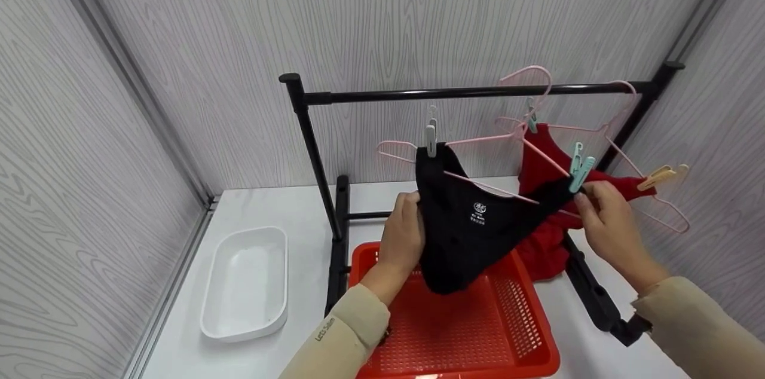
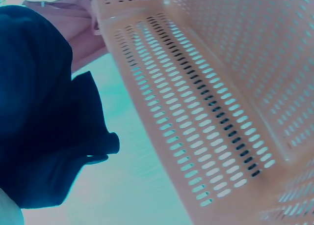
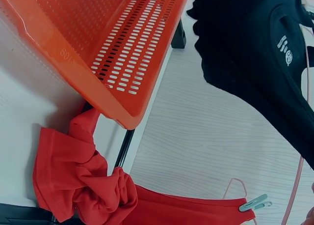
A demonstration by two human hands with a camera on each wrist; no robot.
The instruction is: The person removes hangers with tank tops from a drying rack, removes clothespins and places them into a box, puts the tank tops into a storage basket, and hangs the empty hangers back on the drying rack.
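Black underpants (image 1: 460,241) with a small white print hang from a pink hanger (image 1: 484,139), whose hook is at the black rail. A white clothespin (image 1: 431,141) clips their left end and a teal clothespin (image 1: 581,174) their right end. My left hand (image 1: 403,235) grips the left edge of the underpants, some fingers hidden by cloth. With thumb and fingers, my right hand (image 1: 611,229) pinches the right end just below the teal clothespin. Dark cloth (image 2: 44,117) fills the left side of the left wrist view; the underpants (image 3: 245,53) also show in the right wrist view.
A black rack (image 1: 412,94) spans the table. Behind my right hand, a red garment (image 1: 541,155) hangs on another pink hanger (image 1: 624,155) with a yellow clothespin (image 1: 656,178). An orange-red basket (image 1: 442,331) sits below the underpants; a white tray (image 1: 246,283) lies left.
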